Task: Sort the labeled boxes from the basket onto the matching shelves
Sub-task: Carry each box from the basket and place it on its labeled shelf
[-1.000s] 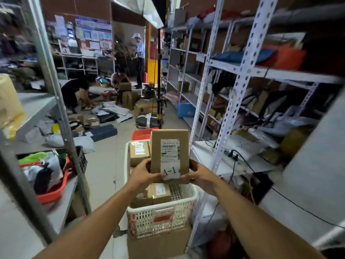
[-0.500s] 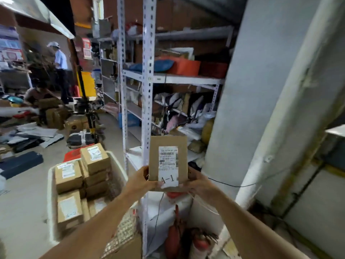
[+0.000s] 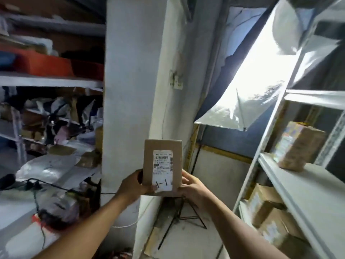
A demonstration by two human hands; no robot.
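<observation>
A small brown cardboard box (image 3: pixel 162 165) stands upright in front of me, its white label marked "A-1" facing me. My left hand (image 3: pixel 133 186) grips its lower left edge and my right hand (image 3: pixel 190 186) grips its lower right edge. A white metal shelf unit (image 3: pixel 291 186) stands to the right, with one taped box (image 3: pixel 296 148) on its middle shelf and several brown boxes (image 3: pixel 267 212) on the shelf below. The basket is out of view.
A white concrete pillar (image 3: pixel 130 90) rises straight ahead behind the box. A cluttered shelf unit (image 3: pixel 50 81) with orange bins and bags is on the left. A silver light reflector (image 3: pixel 248 94) on a black tripod (image 3: pixel 179 217) fills the gap between pillar and right shelves.
My view has swung to the right: the basket and aisle have left the frame, and the pillar and right shelf unit have come in. Both hands still hold the A-1 box the same way.
</observation>
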